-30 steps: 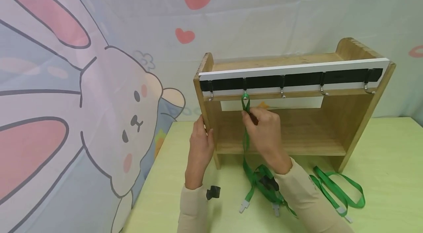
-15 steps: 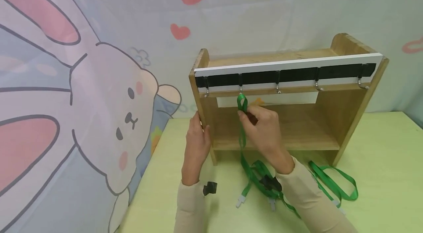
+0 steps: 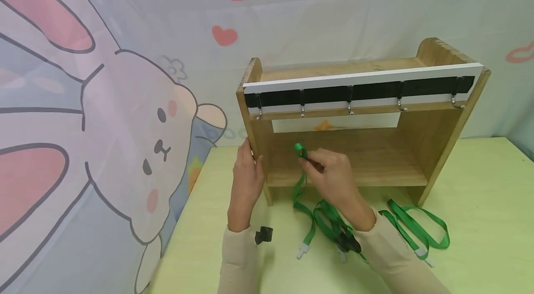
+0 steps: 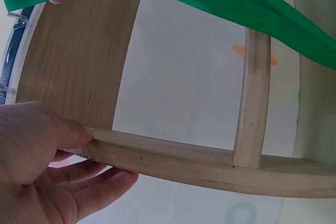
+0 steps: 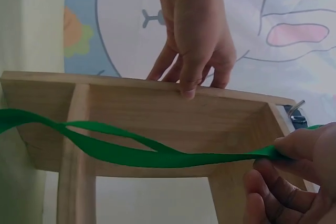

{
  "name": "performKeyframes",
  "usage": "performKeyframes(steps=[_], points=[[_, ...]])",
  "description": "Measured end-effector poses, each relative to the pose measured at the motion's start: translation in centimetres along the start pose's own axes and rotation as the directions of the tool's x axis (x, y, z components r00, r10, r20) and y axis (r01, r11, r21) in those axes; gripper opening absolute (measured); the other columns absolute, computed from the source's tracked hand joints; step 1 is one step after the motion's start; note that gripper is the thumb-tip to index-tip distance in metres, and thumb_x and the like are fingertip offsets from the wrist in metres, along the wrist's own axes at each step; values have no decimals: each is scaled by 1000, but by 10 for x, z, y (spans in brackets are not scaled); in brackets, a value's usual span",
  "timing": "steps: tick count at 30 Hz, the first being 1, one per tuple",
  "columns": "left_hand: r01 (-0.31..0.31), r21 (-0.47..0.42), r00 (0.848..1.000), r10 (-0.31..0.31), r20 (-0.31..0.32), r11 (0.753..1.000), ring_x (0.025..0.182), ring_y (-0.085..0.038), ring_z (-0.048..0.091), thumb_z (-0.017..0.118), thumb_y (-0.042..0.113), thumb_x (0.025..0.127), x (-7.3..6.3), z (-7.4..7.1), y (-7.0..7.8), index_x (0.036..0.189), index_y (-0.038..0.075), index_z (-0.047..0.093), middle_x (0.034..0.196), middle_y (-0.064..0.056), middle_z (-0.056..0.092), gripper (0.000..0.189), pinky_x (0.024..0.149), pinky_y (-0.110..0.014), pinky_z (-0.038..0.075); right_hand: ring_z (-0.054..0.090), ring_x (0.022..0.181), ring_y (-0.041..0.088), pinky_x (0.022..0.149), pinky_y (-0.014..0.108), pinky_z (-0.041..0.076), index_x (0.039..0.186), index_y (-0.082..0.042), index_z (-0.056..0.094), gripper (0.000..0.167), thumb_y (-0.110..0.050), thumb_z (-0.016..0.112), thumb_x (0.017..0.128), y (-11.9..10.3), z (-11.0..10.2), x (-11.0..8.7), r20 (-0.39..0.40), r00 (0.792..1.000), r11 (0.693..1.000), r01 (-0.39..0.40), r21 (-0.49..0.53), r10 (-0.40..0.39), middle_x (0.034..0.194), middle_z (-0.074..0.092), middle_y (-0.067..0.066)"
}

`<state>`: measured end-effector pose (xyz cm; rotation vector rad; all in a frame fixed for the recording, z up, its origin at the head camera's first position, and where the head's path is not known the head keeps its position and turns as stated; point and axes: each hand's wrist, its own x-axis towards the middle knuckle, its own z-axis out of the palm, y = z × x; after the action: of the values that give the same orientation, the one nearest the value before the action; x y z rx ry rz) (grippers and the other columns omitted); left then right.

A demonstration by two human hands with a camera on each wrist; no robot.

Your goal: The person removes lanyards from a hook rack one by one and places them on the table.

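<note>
My right hand pinches a green lanyard between thumb and fingertips, in front of the wooden shelf's opening. A short loop of it sticks up past the fingers, below the second hook from the left. From the hand the strap hangs to the table and ends in a white clip. In the right wrist view, the lanyard stretches across the shelf. My left hand grips the shelf's left side panel, its thumb on the edge and its fingers on the outer side in the left wrist view.
A black strip on a white board across the shelf's top front carries several metal hooks. More green lanyards lie heaped beneath my right wrist. Another lanyard lies on the table at the right. Behind stands a printed cloth.
The lanyard's loop, at the second hook's tip a second ago, has come down and away from it with my right hand. My left hand stays on the side panel.
</note>
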<state>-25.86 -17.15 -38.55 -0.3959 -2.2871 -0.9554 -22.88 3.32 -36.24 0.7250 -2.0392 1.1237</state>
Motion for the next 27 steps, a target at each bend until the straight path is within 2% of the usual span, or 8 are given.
performKeyframes(steps=[7, 9, 13, 20, 24, 27], points=[[-11, 1, 1000, 11, 0, 1000, 113, -44, 61, 56, -6, 100, 0, 0, -1, 146, -12, 34, 131, -32, 49, 51, 86, -49, 58, 40, 51, 2, 44, 20, 34, 79, -4, 74, 13, 4, 73, 89, 8, 0, -10, 49, 998, 1000, 29, 6, -29, 63, 56, -6], [-12, 3, 1000, 12, 1, 1000, 114, -44, 61, 56, -6, 100, 0, 0, -1, 146, -12, 34, 131, -32, 49, 51, 86, -49, 58, 40, 50, 2, 43, 19, 33, 82, -2, 76, 10, 5, 73, 89, 9, 0, -12, 48, 998, 999, 37, 10, -38, 64, 58, -5], [-7, 2, 1000, 7, 2, 1000, 114, -44, 61, 56, -6, 100, 0, 0, 0, 145, -13, 34, 131, -32, 49, 51, 86, -50, 58, 42, 50, 1, 43, 17, 35, 80, -2, 75, 12, 7, 73, 88, 11, 2, -17, 36, 999, 999, 35, 29, -36, 63, 59, -4], [10, -9, 1000, -9, 14, 1000, 117, -44, 59, 55, -6, 100, 0, -1, 1, 146, -12, 34, 133, -32, 48, 52, 88, -49, 57, 32, 46, -3, 41, 16, 26, 69, -5, 68, 24, 7, 71, 90, 12, 9, -28, 40, 998, 996, -47, 77, 44, 56, 51, -9], [5, -15, 1000, -5, 15, 1000, 118, -44, 59, 55, -7, 100, 1, 0, 0, 147, -12, 33, 134, -32, 47, 52, 89, -49, 57, 32, 45, -2, 41, 16, 25, 73, -2, 71, 19, 6, 70, 91, 13, 10, -35, 53, 993, 990, -113, 79, 109, 57, 54, -6], [3, -16, 1000, -3, 12, 1000, 118, -44, 59, 55, -7, 99, 1, 0, 0, 147, -12, 33, 134, -32, 47, 52, 89, -49, 57, 38, 48, -1, 42, 17, 29, 78, 0, 74, 15, 4, 69, 92, 12, 11, -39, 65, 985, 984, -162, 76, 157, 61, 61, -2]])
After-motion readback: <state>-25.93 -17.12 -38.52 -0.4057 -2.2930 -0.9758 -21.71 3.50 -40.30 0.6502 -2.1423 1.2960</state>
